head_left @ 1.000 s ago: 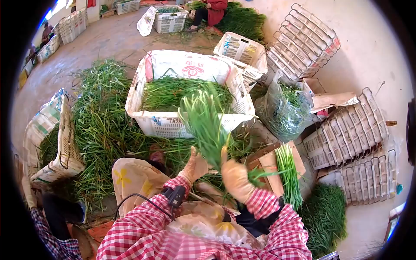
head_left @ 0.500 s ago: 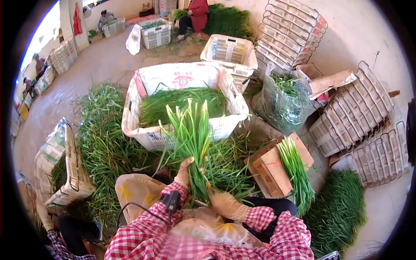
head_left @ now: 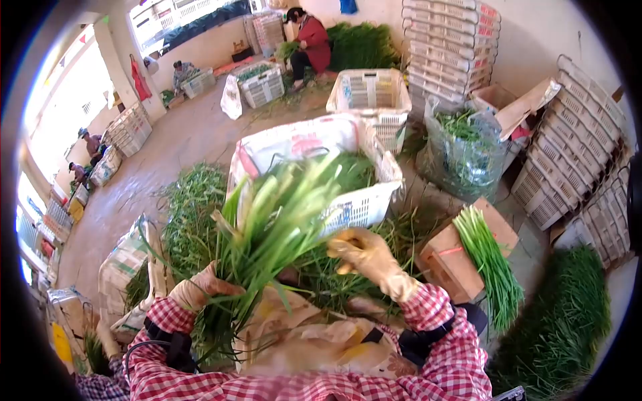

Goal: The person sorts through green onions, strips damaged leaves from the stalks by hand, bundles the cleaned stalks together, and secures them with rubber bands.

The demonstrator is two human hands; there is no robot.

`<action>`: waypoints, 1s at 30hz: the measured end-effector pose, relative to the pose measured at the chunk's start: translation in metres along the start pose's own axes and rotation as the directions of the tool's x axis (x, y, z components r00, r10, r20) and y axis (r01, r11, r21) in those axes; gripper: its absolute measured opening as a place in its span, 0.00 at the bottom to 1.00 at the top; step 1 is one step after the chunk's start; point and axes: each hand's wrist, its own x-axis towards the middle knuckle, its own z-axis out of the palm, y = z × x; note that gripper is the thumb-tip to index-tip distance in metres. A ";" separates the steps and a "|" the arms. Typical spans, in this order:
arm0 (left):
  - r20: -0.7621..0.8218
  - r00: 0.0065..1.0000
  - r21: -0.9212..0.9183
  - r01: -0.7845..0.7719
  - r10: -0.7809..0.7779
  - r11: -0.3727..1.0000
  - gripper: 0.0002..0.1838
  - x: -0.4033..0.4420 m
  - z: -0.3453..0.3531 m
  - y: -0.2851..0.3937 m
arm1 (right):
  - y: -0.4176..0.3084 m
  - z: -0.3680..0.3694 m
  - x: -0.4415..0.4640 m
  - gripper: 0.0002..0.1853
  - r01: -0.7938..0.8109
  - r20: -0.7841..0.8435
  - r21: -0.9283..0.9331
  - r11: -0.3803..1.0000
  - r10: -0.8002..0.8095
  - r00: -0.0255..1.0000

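Note:
My left hand [head_left: 204,287], in a pale glove, is closed around the lower part of a loose bunch of green chives [head_left: 267,227]. The bunch fans up and to the right, its pale ends uppermost and blurred by motion. My right hand [head_left: 368,257], in a yellowish glove, is apart from the bunch, to its right. Its fingers are curled in toward the thumb; what they hold, if anything, is hidden. Beyond the bunch stands a white crate [head_left: 358,207] lined with a printed sack and holding chives.
A neat chive bundle [head_left: 491,264] lies on a cardboard box [head_left: 445,267] at right, beside a large chive pile [head_left: 562,321]. Loose leaves [head_left: 194,220] cover the floor at left. Stacked crates [head_left: 451,53] and a filled plastic bag [head_left: 465,154] stand behind. A person in red [head_left: 314,43] sits farther back.
My left hand has moved left with the bunch, which now leans right and spreads wider. My right hand has left the bunch's base and risen to the right. The view has shifted.

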 end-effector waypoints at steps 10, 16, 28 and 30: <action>-0.129 0.990 -0.461 -0.111 0.057 0.881 0.31 -0.019 0.012 -0.171 | 0.072 0.057 -0.003 0.18 -0.248 0.192 0.067 0.966 0.232 0.954; -0.198 0.979 -0.368 -0.114 0.042 0.923 0.31 -0.020 0.015 -0.201 | 0.102 0.044 0.003 0.15 -0.309 0.213 -0.257 0.916 0.365 0.906; -0.226 0.973 -0.337 -0.041 -0.039 0.941 0.31 -0.034 0.031 -0.241 | 0.063 -0.011 0.004 0.10 -0.522 0.195 -0.228 0.822 0.563 0.803; -0.228 0.973 -0.335 -0.038 -0.041 0.942 0.31 -0.032 0.031 -0.240 | 0.060 -0.018 0.004 0.11 -0.534 0.159 -0.105 0.839 0.544 0.824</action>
